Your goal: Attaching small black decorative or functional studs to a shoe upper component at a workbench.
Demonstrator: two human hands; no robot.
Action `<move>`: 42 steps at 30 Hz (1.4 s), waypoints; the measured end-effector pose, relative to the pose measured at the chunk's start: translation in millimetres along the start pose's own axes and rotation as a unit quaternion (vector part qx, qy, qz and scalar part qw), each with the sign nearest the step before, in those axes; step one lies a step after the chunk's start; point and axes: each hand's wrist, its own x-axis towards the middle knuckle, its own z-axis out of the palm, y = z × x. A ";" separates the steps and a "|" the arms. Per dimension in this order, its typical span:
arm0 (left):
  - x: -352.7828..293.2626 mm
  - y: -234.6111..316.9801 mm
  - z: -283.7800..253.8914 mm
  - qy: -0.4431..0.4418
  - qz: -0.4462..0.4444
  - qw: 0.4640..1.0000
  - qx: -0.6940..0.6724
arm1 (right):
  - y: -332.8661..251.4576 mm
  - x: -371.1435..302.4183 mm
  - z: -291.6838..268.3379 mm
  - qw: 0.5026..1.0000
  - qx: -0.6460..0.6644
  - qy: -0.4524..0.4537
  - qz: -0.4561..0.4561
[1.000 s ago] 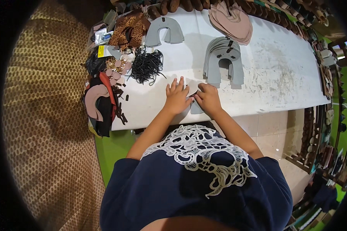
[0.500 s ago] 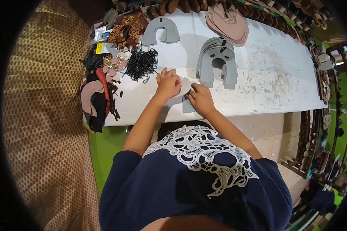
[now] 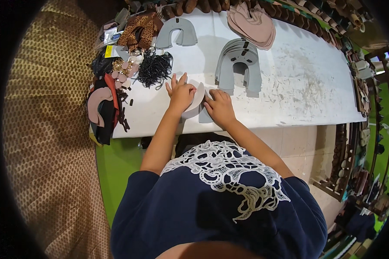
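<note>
At the table's near edge, my left hand pinches a pale curved piece between thumb and forefinger, its other fingers spread upward. The piece stands tilted off the table. My right hand bears down with bent fingers on a flat grey piece beside it. Whether the two pieces are joined is hidden by my fingers. Beyond my right hand lies a fanned stack of grey U-shaped pieces with dark marks on the bend. A smaller stack of grey U-shaped pieces lies farther back.
Pink cut pieces are stacked at the back of the white table. Black beaded strands, leopard-print material, pink discs and a pink curved piece crowd the left end. Small dark strips lie near that edge.
My left hand has drawn slightly left, and the pale piece now stands steeper, with more of its curve showing. My right hand has shifted a little left. The whole view has moved slightly.
</note>
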 end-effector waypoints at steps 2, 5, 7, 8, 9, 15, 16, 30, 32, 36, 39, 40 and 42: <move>-0.3 4.9 -5.6 -0.008 -0.007 1.000 -0.005 | 0.2 -0.4 -0.5 1.000 0.000 0.000 0.004; -1.4 5.8 -5.6 -0.016 -0.020 1.000 -0.006 | -0.3 -1.0 -0.6 1.000 -0.007 -0.002 0.006; -2.8 4.5 -1.8 -0.016 -0.024 1.000 -0.001 | -0.9 -1.3 -1.0 1.000 -0.012 -0.006 0.006; -3.8 3.8 0.9 -0.012 -0.030 0.999 -0.005 | -1.2 -1.4 -1.4 1.000 -0.016 -0.009 0.005; -4.9 3.0 3.5 -0.008 -0.036 0.999 -0.010 | -1.7 -1.4 -1.8 1.000 -0.020 -0.013 0.004; -11.4 5.1 8.5 0.009 -0.064 0.998 -0.014 | -2.2 -0.6 -0.1 1.000 -0.017 -0.001 0.015; -12.8 5.4 8.7 0.009 -0.063 0.998 -0.014 | -2.5 -0.4 -0.3 1.000 -0.018 -0.001 0.015; -18.1 2.2 14.3 0.060 -0.136 0.988 -0.049 | -2.7 0.1 3.6 0.994 -0.079 -0.070 0.006; -17.4 2.0 12.8 0.056 -0.139 0.988 -0.047 | -2.8 -0.2 3.8 0.995 -0.077 -0.069 0.006; -14.4 1.1 7.5 0.036 -0.139 0.989 -0.035 | -0.4 -0.7 6.1 0.993 -0.087 -0.078 0.001; -10.5 -2.4 4.8 0.023 -0.136 0.990 -0.022 | 1.9 -0.4 6.2 0.992 -0.102 -0.077 -0.013; -9.8 -7.7 6.9 0.024 -0.136 0.990 -0.021 | 1.3 0.3 6.4 0.992 -0.102 -0.076 -0.014; -9.7 -16.5 11.9 0.099 -0.112 0.988 -0.051 | -1.2 1.9 7.7 0.992 -0.096 -0.078 -0.018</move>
